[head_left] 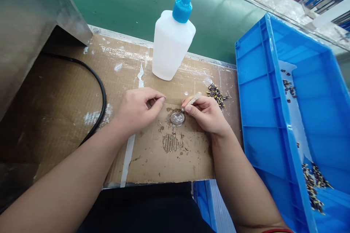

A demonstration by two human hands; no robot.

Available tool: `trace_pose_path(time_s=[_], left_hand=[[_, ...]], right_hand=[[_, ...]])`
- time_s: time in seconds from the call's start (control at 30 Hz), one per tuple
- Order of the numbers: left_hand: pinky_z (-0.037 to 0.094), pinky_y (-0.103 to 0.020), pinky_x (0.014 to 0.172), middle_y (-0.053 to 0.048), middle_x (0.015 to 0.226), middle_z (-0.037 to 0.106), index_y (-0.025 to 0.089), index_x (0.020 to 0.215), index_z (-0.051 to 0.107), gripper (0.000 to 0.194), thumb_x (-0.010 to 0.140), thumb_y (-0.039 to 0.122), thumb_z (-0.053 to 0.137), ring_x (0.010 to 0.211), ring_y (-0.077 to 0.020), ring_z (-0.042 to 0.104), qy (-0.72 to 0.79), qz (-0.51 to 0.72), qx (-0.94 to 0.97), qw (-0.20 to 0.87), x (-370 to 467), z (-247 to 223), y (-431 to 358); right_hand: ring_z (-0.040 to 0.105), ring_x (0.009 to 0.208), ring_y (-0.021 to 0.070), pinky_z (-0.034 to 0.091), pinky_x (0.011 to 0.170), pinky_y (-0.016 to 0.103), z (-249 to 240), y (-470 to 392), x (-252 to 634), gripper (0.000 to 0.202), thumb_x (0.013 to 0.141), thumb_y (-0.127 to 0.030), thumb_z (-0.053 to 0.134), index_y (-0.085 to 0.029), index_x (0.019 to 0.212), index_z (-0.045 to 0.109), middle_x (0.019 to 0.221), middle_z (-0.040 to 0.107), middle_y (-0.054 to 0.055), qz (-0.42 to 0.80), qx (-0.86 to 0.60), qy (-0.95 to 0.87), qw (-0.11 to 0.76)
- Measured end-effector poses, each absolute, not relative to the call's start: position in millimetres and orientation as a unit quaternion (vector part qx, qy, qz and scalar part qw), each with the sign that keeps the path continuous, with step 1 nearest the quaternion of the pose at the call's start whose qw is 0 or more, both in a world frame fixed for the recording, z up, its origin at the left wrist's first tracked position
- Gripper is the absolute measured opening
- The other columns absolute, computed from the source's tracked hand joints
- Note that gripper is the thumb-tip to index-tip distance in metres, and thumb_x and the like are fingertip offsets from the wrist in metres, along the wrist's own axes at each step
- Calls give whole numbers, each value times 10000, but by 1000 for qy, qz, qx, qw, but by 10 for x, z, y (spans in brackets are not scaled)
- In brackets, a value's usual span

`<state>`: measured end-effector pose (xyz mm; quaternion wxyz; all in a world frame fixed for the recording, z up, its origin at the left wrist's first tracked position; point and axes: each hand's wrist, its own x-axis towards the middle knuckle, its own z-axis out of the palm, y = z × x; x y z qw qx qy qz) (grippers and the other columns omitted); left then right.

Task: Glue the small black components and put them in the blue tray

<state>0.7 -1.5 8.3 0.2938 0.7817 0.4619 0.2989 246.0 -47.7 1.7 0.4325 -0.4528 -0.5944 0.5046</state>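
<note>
My right hand pinches a thin tool with a pale handle. Its narrow tip reaches down to a small round patch of clear, shiny liquid on the cardboard; whether that liquid sits in a shallow dish I cannot tell. To the left of the patch, my left hand hovers with thumb and forefinger pressed together. Anything between those fingertips is too small to make out. Just beyond my right hand lies a heap of small black-and-yellow parts.
A white squeeze bottle with a blue nozzle stands behind the hands. On the right is a blue crate holding more small parts. A black cable curves at left, by a metal housing. Wet ridged marks stain the cardboard.
</note>
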Motion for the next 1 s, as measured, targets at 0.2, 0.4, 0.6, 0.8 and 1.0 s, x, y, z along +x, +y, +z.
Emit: trace_pose_path(time_s=[0.2, 0.4, 0.6, 0.8, 1.0], left_hand=[[552, -343, 733, -20, 846, 817, 240, 938, 834, 229, 963, 339, 629, 682, -179, 669, 467, 294, 781, 293, 7, 102, -17], [510, -325, 686, -13, 830, 805, 222, 923, 831, 197, 949, 298, 651, 664, -162, 653, 453, 309, 783, 294, 1, 83, -14], [504, -309, 686, -12, 832, 806, 212, 914, 832, 188, 946, 274, 658, 669, -156, 655, 446, 318, 784, 291, 2, 71, -14], [501, -308, 682, -14, 832, 808, 210, 913, 831, 189, 944, 275, 656, 667, -158, 654, 447, 318, 784, 290, 4, 72, -12], [490, -313, 669, -8, 819, 803, 217, 916, 833, 185, 945, 280, 662, 651, -153, 642, 448, 318, 784, 288, 5, 66, -10]], right_hand=[[647, 836, 175, 541, 787, 321, 42, -481, 2472, 192, 991, -402, 787, -212, 969, 793, 929, 745, 45, 501, -452, -604, 424], [608, 768, 141, 512, 739, 289, 42, -473, 2490, 158, 996, -354, 785, -198, 972, 790, 907, 725, 34, 522, -441, -594, 424], [575, 718, 125, 490, 700, 275, 33, -465, 2491, 161, 995, -340, 788, -186, 950, 786, 873, 709, 28, 539, -430, -587, 425], [576, 710, 126, 499, 699, 280, 14, -459, 2465, 189, 986, -375, 800, -188, 958, 788, 877, 713, 30, 527, -442, -579, 438], [606, 742, 139, 521, 716, 285, 76, -471, 2436, 219, 982, -397, 797, -182, 949, 780, 883, 729, 37, 515, -453, -593, 423]])
